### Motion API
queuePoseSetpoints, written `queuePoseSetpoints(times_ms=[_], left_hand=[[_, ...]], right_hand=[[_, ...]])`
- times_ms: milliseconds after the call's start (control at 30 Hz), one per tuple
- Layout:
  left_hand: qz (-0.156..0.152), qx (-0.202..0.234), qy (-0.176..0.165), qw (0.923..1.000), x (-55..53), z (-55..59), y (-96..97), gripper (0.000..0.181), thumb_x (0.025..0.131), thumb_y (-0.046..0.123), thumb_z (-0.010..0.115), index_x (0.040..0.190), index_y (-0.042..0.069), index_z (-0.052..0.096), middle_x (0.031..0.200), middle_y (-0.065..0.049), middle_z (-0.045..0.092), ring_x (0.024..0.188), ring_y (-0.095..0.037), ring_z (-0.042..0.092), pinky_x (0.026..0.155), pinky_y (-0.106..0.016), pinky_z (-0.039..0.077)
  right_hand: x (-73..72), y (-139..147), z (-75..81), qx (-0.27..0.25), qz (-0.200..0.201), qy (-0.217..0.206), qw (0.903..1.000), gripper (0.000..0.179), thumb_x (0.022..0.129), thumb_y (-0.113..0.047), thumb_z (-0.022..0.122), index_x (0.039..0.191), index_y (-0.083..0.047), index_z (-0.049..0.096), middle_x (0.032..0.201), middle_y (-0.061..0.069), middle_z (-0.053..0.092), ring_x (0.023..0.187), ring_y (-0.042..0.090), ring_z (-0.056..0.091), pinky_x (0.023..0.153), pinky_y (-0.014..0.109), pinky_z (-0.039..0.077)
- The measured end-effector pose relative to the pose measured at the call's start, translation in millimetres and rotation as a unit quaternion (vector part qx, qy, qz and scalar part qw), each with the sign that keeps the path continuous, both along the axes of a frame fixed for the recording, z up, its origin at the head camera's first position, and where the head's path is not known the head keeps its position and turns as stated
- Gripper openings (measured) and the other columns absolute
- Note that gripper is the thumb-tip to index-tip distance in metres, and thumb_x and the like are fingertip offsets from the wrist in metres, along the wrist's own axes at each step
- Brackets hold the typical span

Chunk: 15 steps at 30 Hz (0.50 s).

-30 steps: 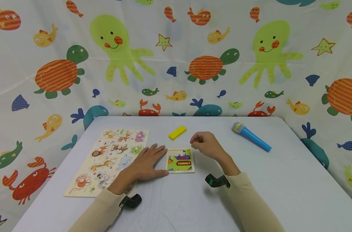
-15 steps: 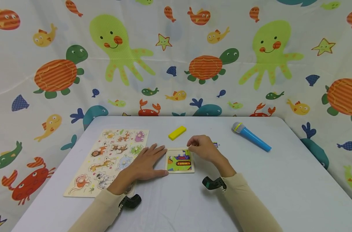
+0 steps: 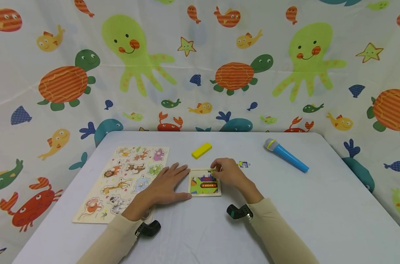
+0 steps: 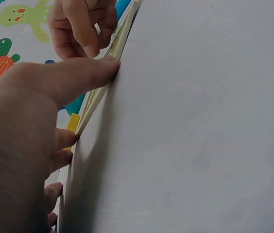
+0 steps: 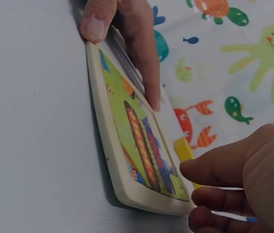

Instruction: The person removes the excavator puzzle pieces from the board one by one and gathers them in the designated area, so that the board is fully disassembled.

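Note:
A small square wooden jigsaw puzzle point(image 3: 204, 183) with a tracked-vehicle picture lies on the white table in front of me. My left hand point(image 3: 167, 187) lies spread at its left side. In the left wrist view the thumb point(image 4: 95, 73) touches the puzzle's edge. My right hand point(image 3: 231, 172) is over the upper right corner, thumb and fingers bent together. They pinch a small green puzzle piece point(image 5: 177, 188) at that corner, mostly hidden by the fingertips in the head view. Bare wood shows along the tray's top row. Another loose puzzle piece point(image 3: 243, 164) lies beyond the right hand.
A large animal peg puzzle board point(image 3: 120, 172) lies at the left, partly under the left forearm. Behind the small puzzle is a yellow block point(image 3: 201, 150). A blue toy microphone point(image 3: 287, 156) rests at the back right. A sea-animal curtain point(image 3: 200, 73) hangs behind the table.
My right hand has moved left and down onto the puzzle's upper right corner, uncovering the loose piece behind it. The left hand has stayed in place.

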<state>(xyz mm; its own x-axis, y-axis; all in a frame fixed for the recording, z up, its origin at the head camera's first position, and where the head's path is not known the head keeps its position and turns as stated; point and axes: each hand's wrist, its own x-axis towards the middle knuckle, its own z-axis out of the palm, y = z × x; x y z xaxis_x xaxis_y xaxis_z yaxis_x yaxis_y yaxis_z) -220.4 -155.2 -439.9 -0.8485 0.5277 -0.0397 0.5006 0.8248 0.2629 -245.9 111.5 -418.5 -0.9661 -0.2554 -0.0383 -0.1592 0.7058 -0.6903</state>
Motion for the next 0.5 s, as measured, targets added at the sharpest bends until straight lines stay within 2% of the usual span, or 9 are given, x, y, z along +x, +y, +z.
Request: queuePoseSetpoints(times_ms=[300,500], left_hand=[[-0.001,0.002,0.003,1.0,-0.3,-0.9,-0.1,0.092,0.086,0.07,0.06,0.16,0.024,0.034,0.167,0.003,0.027,0.156,-0.028,0.015,0.124,-0.053,0.013],[-0.001,0.001,0.004,1.0,-0.6,-1.5,-0.1,0.092,0.086,0.071,0.06,0.16,0.024,0.034,0.167,0.003,0.028,0.156,-0.028,0.015,0.124,-0.053,0.013]], right_hand=[[0.0,-1.6,-4.0,0.03,-0.002,-0.011,0.9995,0.025,0.086,-0.015,0.082,0.108,-0.008,0.073,0.088,0.003,0.061,0.087,0.021,0.056,0.075,0.031,0.052],[1.8,-2.5,-1.1,0.039,0.001,-0.009,0.9992,0.026,0.085,-0.016,0.083,0.108,-0.007,0.073,0.087,0.004,0.059,0.087,0.021,0.054,0.073,0.03,0.049]])
